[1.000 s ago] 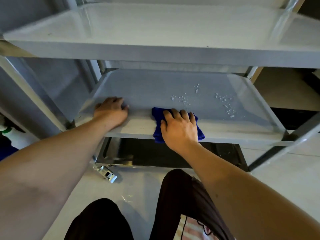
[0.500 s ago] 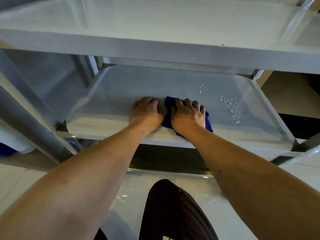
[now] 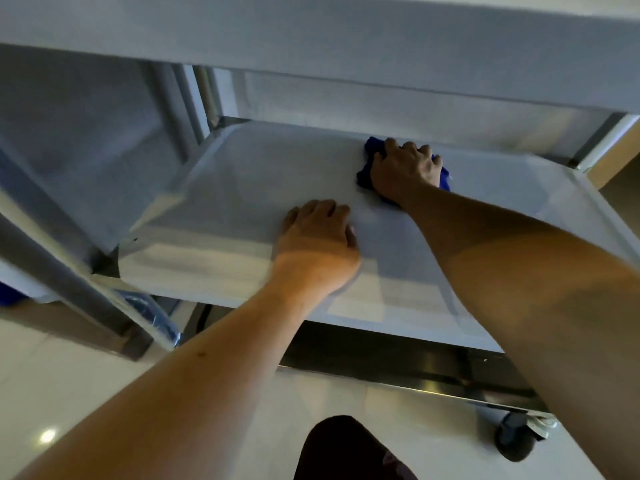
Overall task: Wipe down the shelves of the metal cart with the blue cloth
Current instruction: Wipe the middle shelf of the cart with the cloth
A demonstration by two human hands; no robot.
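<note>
Blue cloth (image 3: 366, 145) lies bunched under my right hand (image 3: 403, 169), fingers curled gripping it, at one o'clock on the middle shelf (image 3: 242, 188); left hand (image 3: 317, 233) presses flat, empty, bracing my reach.

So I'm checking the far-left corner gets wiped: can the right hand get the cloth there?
Probably yes: the right hand presses the blue cloth near the back, and the middle shelf between looks bare.

Middle shelf (image 3: 263, 188), centre frame, is smooth brushed metal with a dull sheen; blue cloth (image 3: 367, 174) looks soft, matt; floor (image 3: 69, 393), lower left, glossy tile.
</note>
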